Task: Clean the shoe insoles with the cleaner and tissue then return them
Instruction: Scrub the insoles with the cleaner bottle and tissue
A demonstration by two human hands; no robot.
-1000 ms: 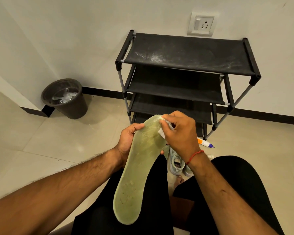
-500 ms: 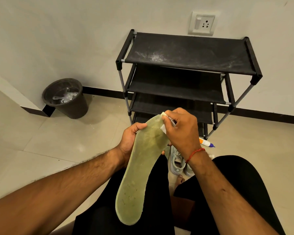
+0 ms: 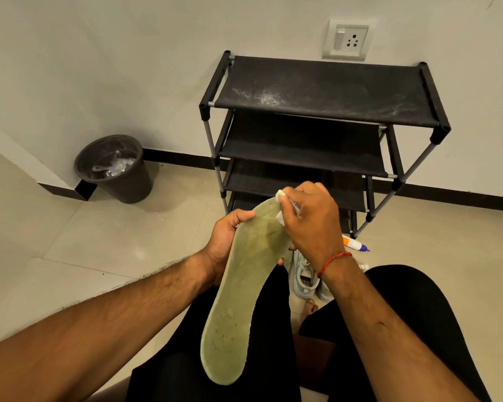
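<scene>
The floor (image 3: 70, 256) is made of big pale tiles, and the wall (image 3: 128, 68) is white with a dark strip along the bottom. A plug socket (image 3: 347, 39) sits up on the wall. Under it stands a black shoe rack (image 3: 317, 91) with dusty white marks on its top shelf. A dark bin (image 3: 114, 169) stands on the floor to the left of the rack, with some clear plastic inside.

A person in black trousers sits in front of the rack. The left hand (image 3: 224, 242) is curled around the side of a green insole (image 3: 238, 300), near its top end, with the thumb on the front. The right hand (image 3: 311, 224), with a red thread (image 3: 333, 261) on the wrist, pinches a white tissue (image 3: 280, 195) and presses it on the top end of the insole. The insole hangs down over the lap.

A cleaner bottle (image 3: 355, 244) lies on the floor by the rack. Pale shoes (image 3: 305, 277) sit on the floor between the knees.
</scene>
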